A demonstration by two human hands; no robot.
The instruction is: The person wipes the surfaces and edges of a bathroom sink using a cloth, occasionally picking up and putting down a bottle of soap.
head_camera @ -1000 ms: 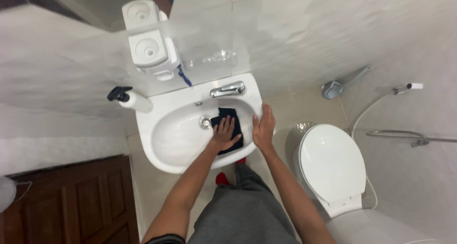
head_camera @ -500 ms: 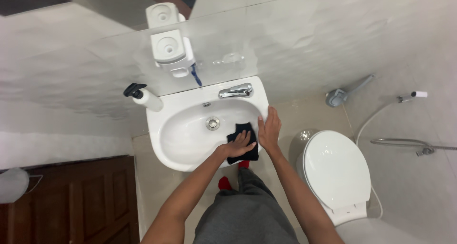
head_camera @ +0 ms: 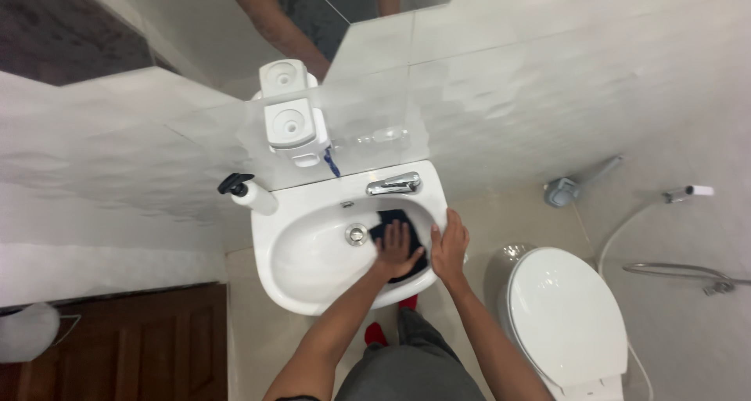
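A white washbasin (head_camera: 309, 252) hangs on the tiled wall, with a chrome tap (head_camera: 393, 184) at its back and a metal drain (head_camera: 357, 233) in the bowl. My left hand (head_camera: 397, 247) presses flat on a dark cloth (head_camera: 394, 220) against the right inner side of the bowl, just right of the drain. The fingers are spread over the cloth. My right hand (head_camera: 449, 245) rests on the basin's right rim, fingers pointing towards the wall.
A white holder (head_camera: 293, 127) sits on a glass shelf above the basin, a spray bottle (head_camera: 250, 193) at the basin's back left. A closed white toilet (head_camera: 565, 317) stands to the right, with a brush (head_camera: 567, 188) and hose sprayer (head_camera: 688, 191) beyond. A wooden door (head_camera: 117, 346) is lower left.
My left hand has pushed the cloth from the bowl's front right edge back up towards the tap. My right hand stays on the rim. The view has tilted, so the basin sits lower.
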